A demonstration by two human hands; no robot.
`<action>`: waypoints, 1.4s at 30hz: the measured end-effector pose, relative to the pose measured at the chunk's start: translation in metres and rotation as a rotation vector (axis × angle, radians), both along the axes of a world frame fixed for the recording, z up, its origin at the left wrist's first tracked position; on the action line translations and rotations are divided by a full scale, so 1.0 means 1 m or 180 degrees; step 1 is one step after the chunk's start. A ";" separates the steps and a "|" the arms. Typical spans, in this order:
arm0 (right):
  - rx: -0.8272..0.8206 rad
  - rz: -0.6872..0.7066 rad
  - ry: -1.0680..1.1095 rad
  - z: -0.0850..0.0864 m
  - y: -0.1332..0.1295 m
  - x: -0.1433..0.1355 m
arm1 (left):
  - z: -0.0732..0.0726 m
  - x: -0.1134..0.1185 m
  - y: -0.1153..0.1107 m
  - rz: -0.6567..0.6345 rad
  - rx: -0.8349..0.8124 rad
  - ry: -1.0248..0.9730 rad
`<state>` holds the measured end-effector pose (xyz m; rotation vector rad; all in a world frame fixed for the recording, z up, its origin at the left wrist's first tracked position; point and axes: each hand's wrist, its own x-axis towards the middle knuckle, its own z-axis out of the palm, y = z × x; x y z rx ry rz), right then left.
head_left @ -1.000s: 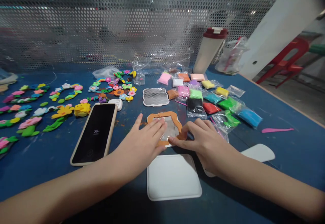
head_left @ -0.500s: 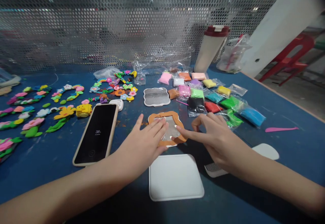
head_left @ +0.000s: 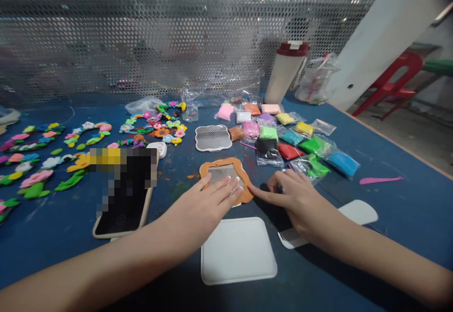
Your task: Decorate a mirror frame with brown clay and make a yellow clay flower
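Observation:
A small scalloped mirror (head_left: 222, 174) lies on the blue table, its rim covered by a band of orange-brown clay (head_left: 221, 162). Flat across the mirror's lower part rests my left hand (head_left: 208, 201), fingers stretched out and holding nothing. The index finger of my right hand (head_left: 292, 196) is extended and its tip touches the clay at the right edge. The other fingers of that hand are curled, with nothing visible in them. Just below the mirror is a white rounded-rectangular panel (head_left: 239, 250). A white comb (head_left: 359, 212) lies partly hidden under my right forearm.
Behind the mirror sit another scalloped mirror (head_left: 213, 138) and several bags of coloured clay (head_left: 269, 149). A phone (head_left: 130, 198) and flower-decorated clay pieces (head_left: 88, 132) are at left. A tumbler (head_left: 285, 73) stands by the perforated metal panel (head_left: 141, 43); a pink tool (head_left: 381, 180) lies right.
My left hand has shifted down and right over the mirror. My right index fingertip has moved from the mirror's inner side to the clay's outer right edge. The view has shifted slightly.

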<state>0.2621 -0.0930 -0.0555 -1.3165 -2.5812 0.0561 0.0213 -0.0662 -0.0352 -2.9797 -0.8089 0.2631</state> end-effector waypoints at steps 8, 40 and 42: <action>0.0097 -0.0075 -0.0032 0.006 0.013 -0.002 | 0.000 0.003 -0.002 -0.0157 0.0232 -0.0224; 0.0600 -0.0023 -0.0489 0.009 0.043 -0.020 | -0.002 0.002 -0.005 0.0039 0.0168 -0.0265; 0.0542 -0.0093 -0.0411 0.009 0.044 -0.021 | 0.000 0.002 -0.005 0.0024 0.0190 -0.0239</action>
